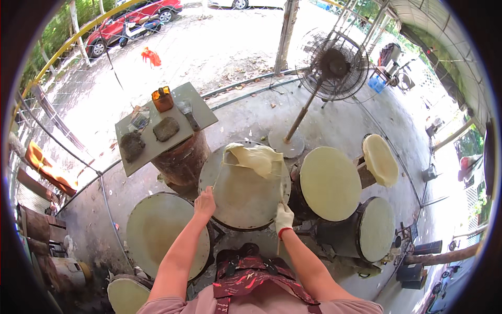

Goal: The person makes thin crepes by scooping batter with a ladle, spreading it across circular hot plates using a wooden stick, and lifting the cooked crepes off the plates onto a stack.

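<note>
A large round drum point(238, 201) with a pale skin top and a dark studded rim stands in front of me. Over its far side lies a crumpled cream sheet point(256, 159), which looks like wet hide. My left hand point(205, 203), bare, is closed at the drum's left edge on a thin pale strand running up to the sheet. In a white glove with a red cuff, my right hand point(284, 215) closes at the right edge on another thin strand or stick. It reaches up toward the sheet and hangs below the glove. Fingers are partly hidden.
Other drums stand at left point(162, 230), right point(330, 183) and lower right point(376, 230). A board point(187, 97) on a barrel bears an orange container and dark blocks. Beyond the drums stands a pedestal fan point(334, 63). An oval cream-topped piece point(380, 159) leans right.
</note>
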Available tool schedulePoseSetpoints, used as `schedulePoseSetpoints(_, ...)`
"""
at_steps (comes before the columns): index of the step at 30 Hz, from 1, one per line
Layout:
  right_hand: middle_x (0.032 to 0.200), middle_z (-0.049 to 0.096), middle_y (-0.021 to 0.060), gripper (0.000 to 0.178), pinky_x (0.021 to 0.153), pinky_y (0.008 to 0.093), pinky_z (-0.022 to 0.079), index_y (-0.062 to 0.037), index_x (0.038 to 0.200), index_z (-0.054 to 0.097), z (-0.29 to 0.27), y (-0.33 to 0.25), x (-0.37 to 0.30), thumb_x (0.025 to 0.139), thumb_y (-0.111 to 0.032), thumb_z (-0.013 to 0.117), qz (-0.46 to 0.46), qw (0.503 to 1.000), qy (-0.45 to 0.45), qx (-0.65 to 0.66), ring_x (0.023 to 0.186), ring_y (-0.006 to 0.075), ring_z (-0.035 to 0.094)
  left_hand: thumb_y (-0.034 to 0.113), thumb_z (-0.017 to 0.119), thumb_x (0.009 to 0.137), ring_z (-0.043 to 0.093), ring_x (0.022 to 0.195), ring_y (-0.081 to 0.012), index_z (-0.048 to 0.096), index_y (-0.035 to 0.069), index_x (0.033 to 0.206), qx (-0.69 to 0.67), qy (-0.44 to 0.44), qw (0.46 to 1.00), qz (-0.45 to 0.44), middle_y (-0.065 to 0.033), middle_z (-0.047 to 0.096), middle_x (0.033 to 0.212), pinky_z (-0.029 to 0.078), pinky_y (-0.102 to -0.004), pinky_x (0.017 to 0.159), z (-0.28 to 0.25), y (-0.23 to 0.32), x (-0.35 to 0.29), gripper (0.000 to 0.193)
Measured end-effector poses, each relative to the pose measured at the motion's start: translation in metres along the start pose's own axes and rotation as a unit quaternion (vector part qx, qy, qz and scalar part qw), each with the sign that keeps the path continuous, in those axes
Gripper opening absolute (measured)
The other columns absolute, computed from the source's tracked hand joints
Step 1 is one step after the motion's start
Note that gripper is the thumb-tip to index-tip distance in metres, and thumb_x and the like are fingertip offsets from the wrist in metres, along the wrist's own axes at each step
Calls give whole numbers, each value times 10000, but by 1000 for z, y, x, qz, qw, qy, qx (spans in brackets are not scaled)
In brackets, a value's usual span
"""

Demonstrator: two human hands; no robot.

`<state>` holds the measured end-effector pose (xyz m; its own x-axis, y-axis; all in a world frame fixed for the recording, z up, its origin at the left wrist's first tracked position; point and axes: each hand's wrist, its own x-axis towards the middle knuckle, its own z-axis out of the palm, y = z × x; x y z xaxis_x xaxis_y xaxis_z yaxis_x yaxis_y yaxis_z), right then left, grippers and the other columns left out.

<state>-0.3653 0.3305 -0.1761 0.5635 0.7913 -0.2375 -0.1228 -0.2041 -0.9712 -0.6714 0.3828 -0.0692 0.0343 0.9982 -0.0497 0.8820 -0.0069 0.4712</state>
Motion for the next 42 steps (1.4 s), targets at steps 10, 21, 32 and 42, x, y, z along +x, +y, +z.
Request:
schedulePoseSetpoints(10,779,658,41,354,478,237,400,-63,1191,629,36,-72,-13,893,-233,542,82,993,-81,-41,491,85,484,39,515,794,583,832,-391,454,130,1286,54,48,996,-56,-186,497,935,489,-472,703,-30,-49,-49,504)
schedulePoseSetpoints(21,755,636,17,325,437,255,410,-83,1186,633,45,-90,15,910,-228,545,98,981,-157,-63,500,62,492,7,535,759,582,829,-346,525,122,1263,29,68,994,-83,-146,488,926,484,-440,703,-59,-62,-132,517)
schedulePoseSetpoints(32,848,653,28,357,581,240,454,-63,1190,623,49,-95,49,886,-240,565,-8,909,-335,-247,645,79,538,70,523,881,428,415,-66,534,-4,1082,-467,105,863,-159,3,464,587,328,-224,395,-55,3,-149,215)
schedulePoseSetpoints(42,959,686,41,360,688,243,481,-31,1178,623,51,-133,70,887,-239,575,25,825,-480,-299,767,104,604,45,508,881,405,391,-89,442,14,1044,-595,132,744,-275,-1,428,597,342,-244,363,-23,31,-168,179)
